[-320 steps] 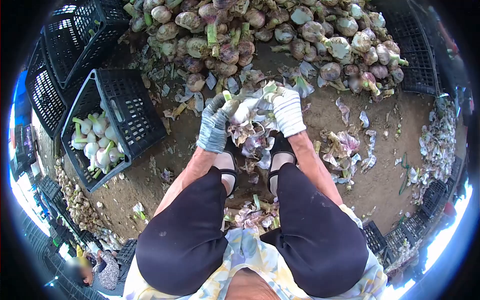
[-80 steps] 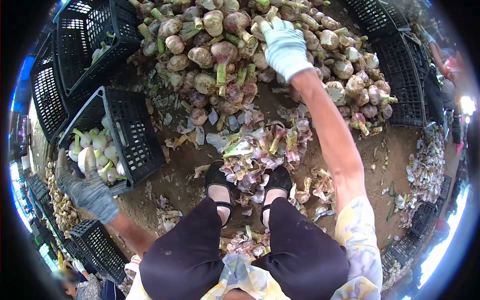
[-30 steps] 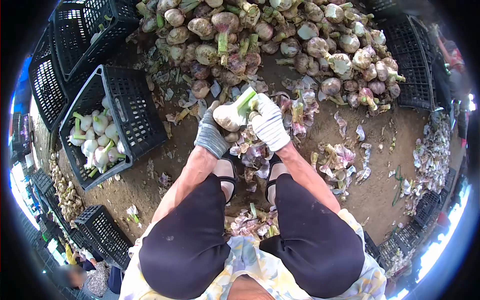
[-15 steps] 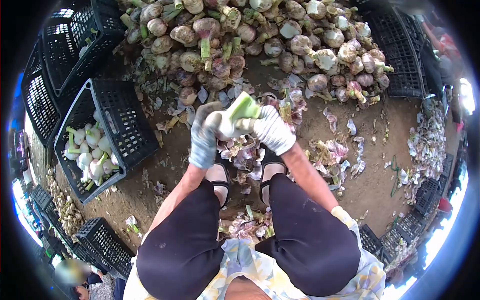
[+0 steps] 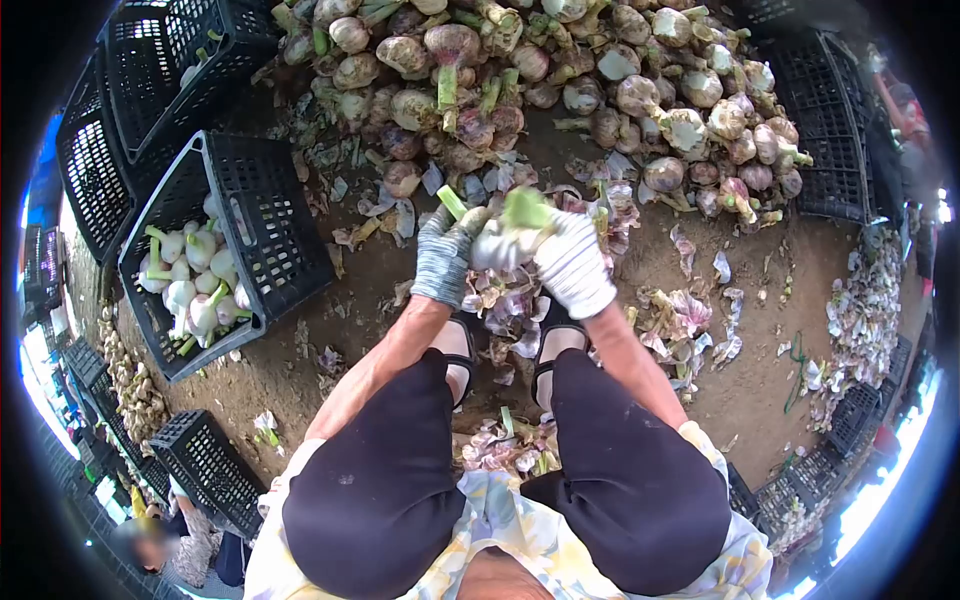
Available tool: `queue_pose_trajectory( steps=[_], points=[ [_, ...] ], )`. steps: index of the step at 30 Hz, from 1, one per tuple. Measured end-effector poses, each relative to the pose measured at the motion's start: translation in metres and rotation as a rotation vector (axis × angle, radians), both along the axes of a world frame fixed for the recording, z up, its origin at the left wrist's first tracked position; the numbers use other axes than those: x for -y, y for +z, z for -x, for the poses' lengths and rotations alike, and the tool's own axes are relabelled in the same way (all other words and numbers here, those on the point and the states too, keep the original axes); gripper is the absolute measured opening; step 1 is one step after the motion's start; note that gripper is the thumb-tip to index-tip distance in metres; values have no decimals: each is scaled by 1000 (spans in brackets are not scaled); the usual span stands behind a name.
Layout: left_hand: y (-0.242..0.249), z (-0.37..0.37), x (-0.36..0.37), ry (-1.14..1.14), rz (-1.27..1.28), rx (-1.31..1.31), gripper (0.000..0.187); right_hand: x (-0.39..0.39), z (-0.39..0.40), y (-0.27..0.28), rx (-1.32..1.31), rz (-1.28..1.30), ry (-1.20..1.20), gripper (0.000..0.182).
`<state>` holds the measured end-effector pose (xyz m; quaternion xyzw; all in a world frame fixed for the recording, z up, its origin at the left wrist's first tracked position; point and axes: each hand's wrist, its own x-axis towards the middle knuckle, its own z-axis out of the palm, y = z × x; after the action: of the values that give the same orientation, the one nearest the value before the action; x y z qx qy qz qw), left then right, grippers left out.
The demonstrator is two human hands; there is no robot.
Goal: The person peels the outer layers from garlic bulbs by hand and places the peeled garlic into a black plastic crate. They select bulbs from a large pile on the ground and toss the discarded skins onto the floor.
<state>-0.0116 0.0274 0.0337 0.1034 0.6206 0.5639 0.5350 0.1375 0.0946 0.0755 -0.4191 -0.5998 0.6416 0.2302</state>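
Observation:
My left hand (image 5: 445, 258), in a grey-striped knit glove, is closed around a white garlic bulb (image 5: 497, 250). The bulb is smeared by motion, and a short cut green stem (image 5: 452, 203) sticks up by the fingers. My right hand (image 5: 574, 262), in a white-striped glove, is closed against the bulb's other side, at a blurred pale-green strip of leaf skin (image 5: 527, 210). Its fingertips are partly hidden by that strip. Both hands are close together above loose garlic skins (image 5: 515, 320) between my feet.
A large heap of unpeeled garlic (image 5: 620, 95) lies ahead. To the left, a black crate (image 5: 285, 215) holds cleaned white bulbs (image 5: 195, 280). More black crates (image 5: 160, 80) stand at the upper left, and another crate (image 5: 815, 125) at the right. Another person (image 5: 195, 550) is at the lower left.
The green skin, earlier upright along the stem, now hangs by my right hand, apart from the stem. The hands sit slightly farther right in view, and the whole scene has shifted with the camera.

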Motion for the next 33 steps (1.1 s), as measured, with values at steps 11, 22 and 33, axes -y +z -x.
queue_pose_trajectory(
  steps=[11, 22, 33],
  points=[
    [19, 20, -1, 90, -203, 333, 27, -20, -13, -12, 289, -323, 97, 60],
    [39, 14, 8, -164, -262, 332, 25, -11, -4, -34, 180, -192, -49, 25],
    [10, 21, 1, 78, 98, 739, 34, 22, 4, -32, 128, -101, 289, 34]
  ],
)
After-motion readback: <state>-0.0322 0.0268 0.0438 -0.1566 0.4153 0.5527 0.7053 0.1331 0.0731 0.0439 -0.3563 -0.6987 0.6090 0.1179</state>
